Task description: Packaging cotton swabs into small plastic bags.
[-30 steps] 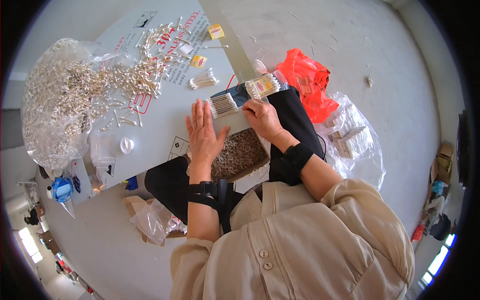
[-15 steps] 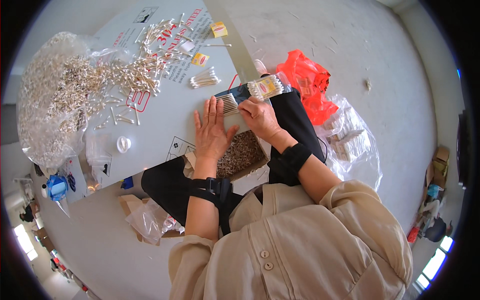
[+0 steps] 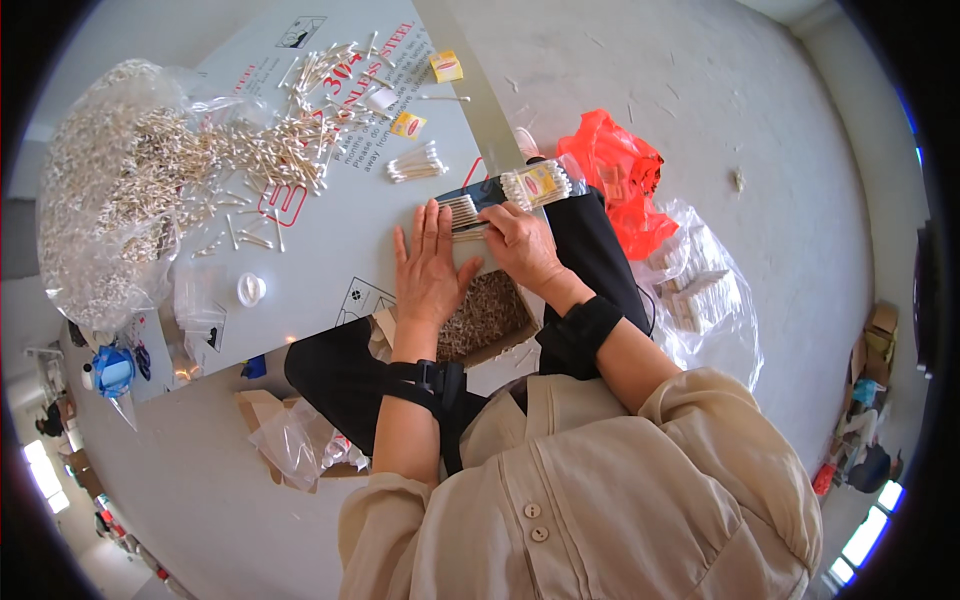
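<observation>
A row of white-tipped cotton swabs lies side by side at the table's near edge. My left hand rests flat, its fingers stretched over the row's left end. My right hand is closed, thumb and fingers pinched at the right end of a few cotton swabs set apart on the near side of the row; its fingertips partly hide them. Just beyond my right hand is a packed bundle of cotton swabs with a yellow label. A small loose bundle sits farther up the table.
A large clear bag spills swabs over the grey table at left. Yellow labels and a small round white tub lie there too. Below my hands is a box of swabs. Red and clear bags are at right.
Near my right fingertips, a few swabs now lie apart from the row, with a gap between. My left hand stays flat in place. The whole view has shifted slightly.
</observation>
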Demonstrator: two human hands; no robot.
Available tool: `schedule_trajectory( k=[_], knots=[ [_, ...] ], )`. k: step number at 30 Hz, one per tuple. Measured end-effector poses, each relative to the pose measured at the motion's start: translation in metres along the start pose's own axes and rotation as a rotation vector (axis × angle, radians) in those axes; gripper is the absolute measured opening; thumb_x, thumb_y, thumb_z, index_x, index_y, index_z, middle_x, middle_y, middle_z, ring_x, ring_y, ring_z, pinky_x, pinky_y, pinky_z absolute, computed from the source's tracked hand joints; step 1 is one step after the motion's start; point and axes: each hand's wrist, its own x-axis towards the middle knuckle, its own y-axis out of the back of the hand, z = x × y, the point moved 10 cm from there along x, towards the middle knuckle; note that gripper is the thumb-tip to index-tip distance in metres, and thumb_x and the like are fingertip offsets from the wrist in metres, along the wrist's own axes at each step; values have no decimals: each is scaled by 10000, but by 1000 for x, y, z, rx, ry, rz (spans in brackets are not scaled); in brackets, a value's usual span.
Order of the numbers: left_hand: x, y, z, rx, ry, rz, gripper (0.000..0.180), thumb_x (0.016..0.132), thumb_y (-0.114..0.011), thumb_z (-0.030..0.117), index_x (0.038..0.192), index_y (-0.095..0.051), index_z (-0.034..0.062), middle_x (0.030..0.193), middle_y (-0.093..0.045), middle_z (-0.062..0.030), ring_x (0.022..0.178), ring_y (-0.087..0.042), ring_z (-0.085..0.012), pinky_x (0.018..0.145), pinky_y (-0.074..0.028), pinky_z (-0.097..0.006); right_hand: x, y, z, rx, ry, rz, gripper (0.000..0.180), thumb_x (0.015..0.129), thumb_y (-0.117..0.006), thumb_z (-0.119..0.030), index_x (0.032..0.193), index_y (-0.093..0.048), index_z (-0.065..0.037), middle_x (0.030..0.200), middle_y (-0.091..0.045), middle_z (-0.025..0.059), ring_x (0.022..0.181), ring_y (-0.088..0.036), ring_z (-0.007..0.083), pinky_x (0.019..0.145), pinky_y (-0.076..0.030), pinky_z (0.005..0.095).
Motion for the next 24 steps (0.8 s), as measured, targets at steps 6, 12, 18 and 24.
schedule_trajectory(
  k=[6, 12, 18, 24],
  knots=[
    [0, -1, 0, 8, 0, -4, 832, 849, -638, 441, 1487, -272, 51, 1577, -223, -117, 1465, -189, -263, 1176, -124, -528, 3, -3, 1, -48, -13, -26, 96, 809, -621, -113, 898, -639, -82, 818, -615, 125, 756, -629, 367, 660, -510, 456],
    [-1, 0, 0, -2, -3, 8, 838, 847, -643, 434, 1489, -266, 49, 1577, -223, -119, 1465, -189, -266, 1173, -125, -533, 6, -6, 3, -55, -49, -65, 126, 813, -628, -98, 936, -643, -75, 864, -645, 132, 784, -640, 365, 671, -518, 438],
    [0, -2, -1, 5, 7, -5, 857, 838, -652, 442, 1494, -261, 53, 1578, -225, -112, 1466, -189, -260, 1174, -123, -530, 12, -8, 0, -56, -37, -48, 145, 801, -611, -101, 944, -620, -81, 827, -625, 138, 769, -634, 371, 673, -514, 471],
    [-1, 0, -1, -4, 9, 4, 857, 835, -659, 435, 1493, -264, 52, 1578, -228, -109, 1467, -189, -256, 1173, -130, -529, 14, -10, 1, -71, -61, -63, 176, 793, -621, -115, 966, -624, -85, 842, -636, 132, 792, -642, 361, 691, -522, 463]
  ],
)
